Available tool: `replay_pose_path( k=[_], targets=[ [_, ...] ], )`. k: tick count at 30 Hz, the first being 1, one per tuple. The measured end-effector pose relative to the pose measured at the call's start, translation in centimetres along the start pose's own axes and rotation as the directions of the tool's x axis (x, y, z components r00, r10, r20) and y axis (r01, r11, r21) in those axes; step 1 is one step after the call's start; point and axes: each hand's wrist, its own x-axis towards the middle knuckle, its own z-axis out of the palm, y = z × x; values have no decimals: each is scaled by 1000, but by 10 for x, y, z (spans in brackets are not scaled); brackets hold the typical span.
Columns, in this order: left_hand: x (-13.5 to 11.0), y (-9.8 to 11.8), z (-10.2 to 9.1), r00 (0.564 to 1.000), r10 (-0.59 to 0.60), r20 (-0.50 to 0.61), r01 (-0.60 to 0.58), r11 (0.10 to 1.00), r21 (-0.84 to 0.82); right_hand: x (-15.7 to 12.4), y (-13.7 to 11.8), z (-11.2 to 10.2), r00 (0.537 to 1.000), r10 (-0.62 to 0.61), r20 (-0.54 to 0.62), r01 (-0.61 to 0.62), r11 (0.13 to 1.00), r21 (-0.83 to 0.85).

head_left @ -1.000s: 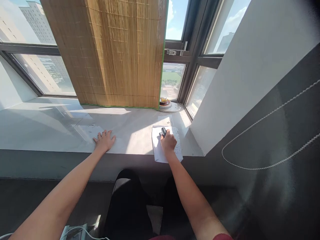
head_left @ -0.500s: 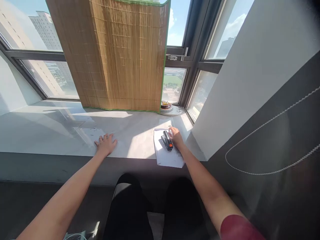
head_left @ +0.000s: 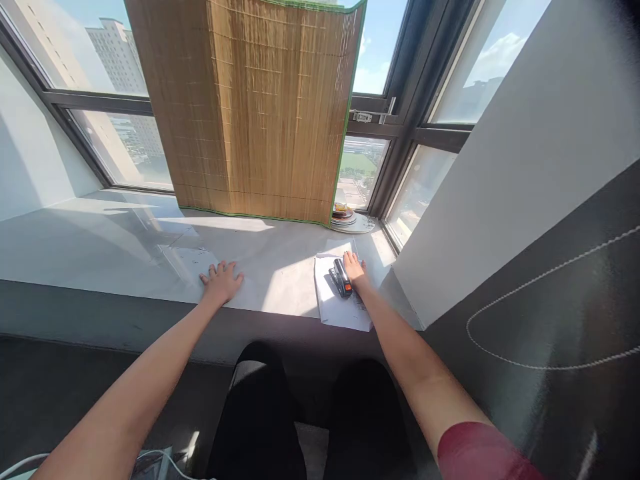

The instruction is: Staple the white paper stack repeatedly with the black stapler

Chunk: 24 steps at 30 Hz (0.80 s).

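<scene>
My left hand [head_left: 223,283] lies flat on the pale window sill [head_left: 250,260], its fingers spread and holding nothing. Beside its fingertips are faint dark marks on a clear or whitish sheet [head_left: 193,259]. A black stapler [head_left: 341,277] with an orange-red patch at its near end sits on a stack of white papers [head_left: 345,316]. Just to the stapler's right, my right hand [head_left: 355,270] rests on the papers with its fingers stretched forward. Nothing shows in its grasp. Printed lines on the top paper are partly covered by my right wrist.
Stacked plates [head_left: 350,220] stand in the window corner behind the papers. A bamboo blind [head_left: 255,120] hangs before the window down to the sill. On the right, a slanting white wall [head_left: 495,180] and a beaded cord [head_left: 500,360] border the space. A cable [head_left: 165,455] lies low at left.
The camera view has turned slightly, shifting the scene right. My right hand's fingers, earlier bent around a small dark item by the stapler, are now straightened. My left hand stays flat.
</scene>
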Motion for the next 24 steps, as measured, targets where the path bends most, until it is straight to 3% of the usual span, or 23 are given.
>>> replay_pose_path(
  k=[3, 6, 17, 20, 24],
  targets=[
    [-1, 1, 0, 1000, -4, 8, 4, 1000, -10, 3, -14, 4, 999, -37, 7, 37, 999, -35],
    [-3, 2, -2, 1000, 8, 19, -8, 1000, -15, 7, -45, 13, 994, -109, 6, 110, 993, -51],
    [-1, -8, 6, 999, -2, -33, 1, 999, -32, 48, -219, 64, 962, -253, 105, 255, 967, -4],
    [1, -9, 9, 999, 3, -43, -4, 1000, -27, 56, -244, 74, 953, -269, 139, 270, 963, 8],
    [1, -9, 9, 999, 6, -46, -7, 999, -34, 58, -252, 76, 945, -292, 146, 292, 956, 26]
  ],
)
